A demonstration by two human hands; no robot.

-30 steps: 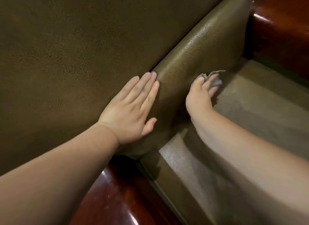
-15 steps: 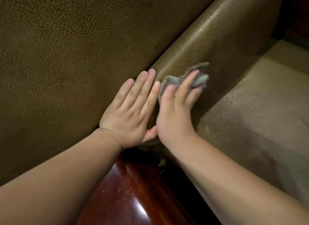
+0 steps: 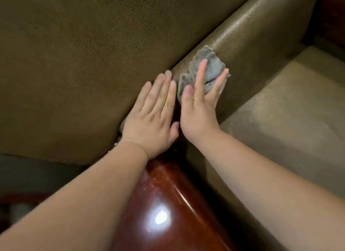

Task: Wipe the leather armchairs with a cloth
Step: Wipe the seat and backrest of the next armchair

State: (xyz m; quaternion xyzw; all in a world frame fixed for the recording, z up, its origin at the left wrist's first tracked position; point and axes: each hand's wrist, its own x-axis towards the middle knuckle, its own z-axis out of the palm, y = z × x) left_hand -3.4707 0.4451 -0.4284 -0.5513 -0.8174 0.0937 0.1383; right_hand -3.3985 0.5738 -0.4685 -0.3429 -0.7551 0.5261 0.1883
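Observation:
The olive-brown leather armchair fills the view: its broad back panel, a rounded padded arm roll running up to the right, and the seat cushion at the right. A crumpled grey cloth lies on the arm roll. My right hand presses the cloth against the leather with straight, spread fingers. My left hand lies flat on the back panel right beside it, fingers straight and together.
A glossy dark red wooden armrest runs from below my hands toward the bottom edge, with a bright light reflection on it. More red wood shows at the top right corner. A dim floor area lies at the lower left.
My right hand with the cloth came from the inner side of the arm roll near the seat up onto the roll, next to my left hand, then spread flatter. The left hand stayed put.

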